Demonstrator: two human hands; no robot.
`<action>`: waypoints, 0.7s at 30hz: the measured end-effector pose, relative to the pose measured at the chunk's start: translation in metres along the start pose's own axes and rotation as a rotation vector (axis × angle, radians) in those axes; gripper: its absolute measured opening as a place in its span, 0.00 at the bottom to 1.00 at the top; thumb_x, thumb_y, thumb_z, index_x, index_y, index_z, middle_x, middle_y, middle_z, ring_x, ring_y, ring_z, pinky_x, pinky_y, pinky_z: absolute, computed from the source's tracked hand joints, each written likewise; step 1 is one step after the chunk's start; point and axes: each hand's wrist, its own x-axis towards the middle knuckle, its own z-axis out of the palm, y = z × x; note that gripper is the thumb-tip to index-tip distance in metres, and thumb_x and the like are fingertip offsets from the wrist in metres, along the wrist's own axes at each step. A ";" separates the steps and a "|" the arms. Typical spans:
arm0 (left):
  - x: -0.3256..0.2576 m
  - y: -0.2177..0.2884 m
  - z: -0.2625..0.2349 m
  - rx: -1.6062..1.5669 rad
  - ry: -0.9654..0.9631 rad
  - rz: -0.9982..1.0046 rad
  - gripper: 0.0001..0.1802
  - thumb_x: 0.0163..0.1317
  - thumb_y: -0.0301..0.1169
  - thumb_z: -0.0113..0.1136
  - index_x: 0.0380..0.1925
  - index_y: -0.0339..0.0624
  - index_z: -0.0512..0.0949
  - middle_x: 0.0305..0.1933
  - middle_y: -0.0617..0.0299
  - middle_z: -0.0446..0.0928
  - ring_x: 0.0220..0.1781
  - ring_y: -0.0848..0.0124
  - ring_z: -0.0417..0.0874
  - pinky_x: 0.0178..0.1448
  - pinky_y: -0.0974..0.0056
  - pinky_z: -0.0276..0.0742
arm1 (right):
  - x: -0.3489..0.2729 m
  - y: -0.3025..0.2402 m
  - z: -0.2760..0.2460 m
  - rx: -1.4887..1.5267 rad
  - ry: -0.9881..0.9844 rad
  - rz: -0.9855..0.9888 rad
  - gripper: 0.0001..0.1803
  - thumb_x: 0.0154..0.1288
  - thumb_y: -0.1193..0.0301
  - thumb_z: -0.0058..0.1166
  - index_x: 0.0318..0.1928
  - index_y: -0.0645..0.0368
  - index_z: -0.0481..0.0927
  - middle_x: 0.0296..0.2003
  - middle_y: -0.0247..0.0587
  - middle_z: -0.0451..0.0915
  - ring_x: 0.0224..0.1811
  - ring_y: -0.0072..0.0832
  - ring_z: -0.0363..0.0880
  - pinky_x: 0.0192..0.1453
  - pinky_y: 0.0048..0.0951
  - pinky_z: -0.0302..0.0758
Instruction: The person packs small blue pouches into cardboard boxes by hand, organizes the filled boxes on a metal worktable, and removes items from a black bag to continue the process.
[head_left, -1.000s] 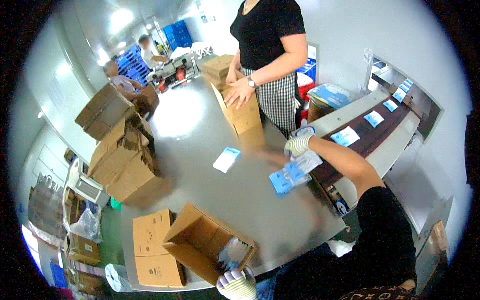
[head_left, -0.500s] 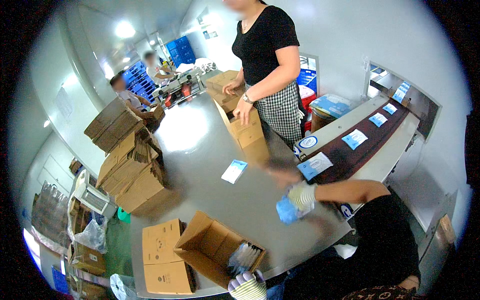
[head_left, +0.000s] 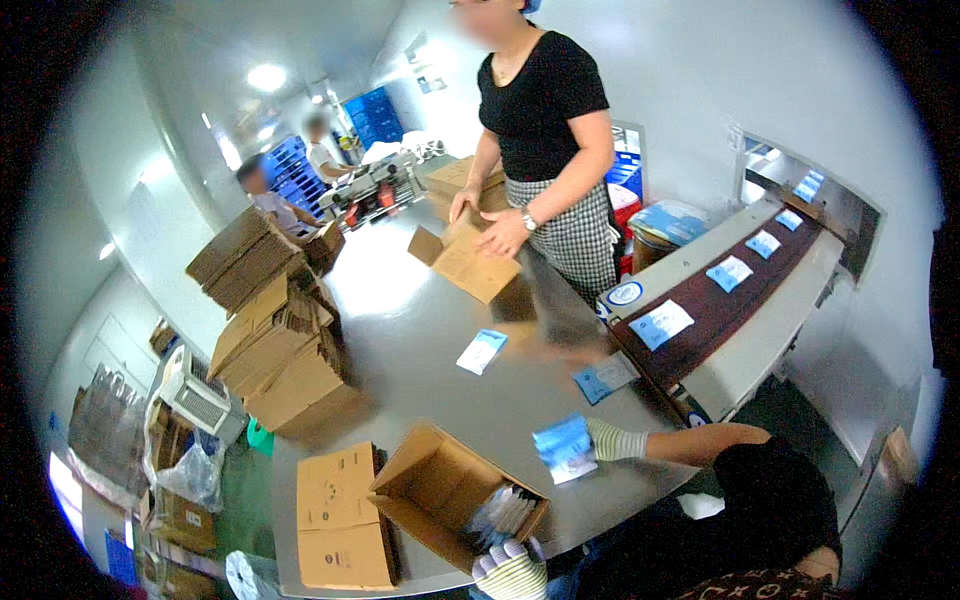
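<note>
Head view: right hand (head_left: 610, 440), gloved, grips blue packets (head_left: 562, 447), now drawn back from the conveyor side to just right of the open carton (head_left: 440, 490). Left hand (head_left: 508, 568) rests at the carton's near edge, grip unclear. Loading appears imminent.

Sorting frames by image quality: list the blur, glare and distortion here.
Head view: motion blur smears the right hand and its blue packets; ceiling-light glare whitens the steel table; fisheye bends the conveyor edges, with black corners around the circular image.
</note>
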 end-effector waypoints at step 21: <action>-0.022 0.017 -0.007 -0.002 -0.217 -0.014 0.11 0.51 0.40 0.59 0.23 0.49 0.70 0.23 0.62 0.68 0.28 0.61 0.72 0.38 0.55 0.68 | 0.218 -0.025 0.009 0.017 -0.778 0.001 0.24 0.57 0.63 0.55 0.52 0.64 0.77 0.48 0.53 0.80 0.46 0.47 0.81 0.51 0.42 0.78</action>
